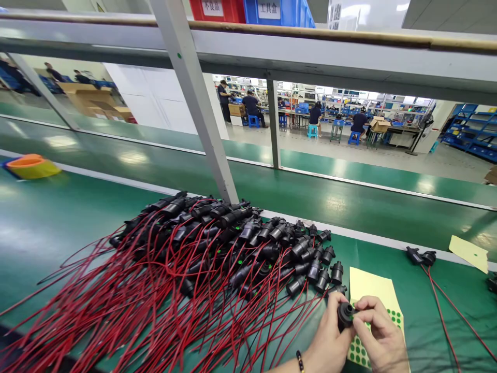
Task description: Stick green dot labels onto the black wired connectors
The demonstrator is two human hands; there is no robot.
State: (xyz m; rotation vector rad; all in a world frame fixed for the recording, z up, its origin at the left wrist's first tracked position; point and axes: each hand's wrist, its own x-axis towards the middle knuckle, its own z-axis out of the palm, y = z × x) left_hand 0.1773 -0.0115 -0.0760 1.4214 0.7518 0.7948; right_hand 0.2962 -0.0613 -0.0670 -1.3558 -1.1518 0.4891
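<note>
My left hand (330, 336) is closed round a black connector (344, 315) with red wires, held just above the green bench near the front edge. My right hand (382, 336) pinches at the connector's end, where a small green dot sticker shows. Under both hands lies a pale yellow sheet (370, 287) printed with several green dot stickers. A large pile of black connectors with red wires (217, 254) spreads over the bench to the left of my hands.
Another black connector with red leads (421, 256) lies at the right. A second yellow sheet (469, 253) is at the far right. A grey slanted post (202, 114) rises behind the pile. An orange-yellow object (31, 166) sits at far left. People work at benches in the background.
</note>
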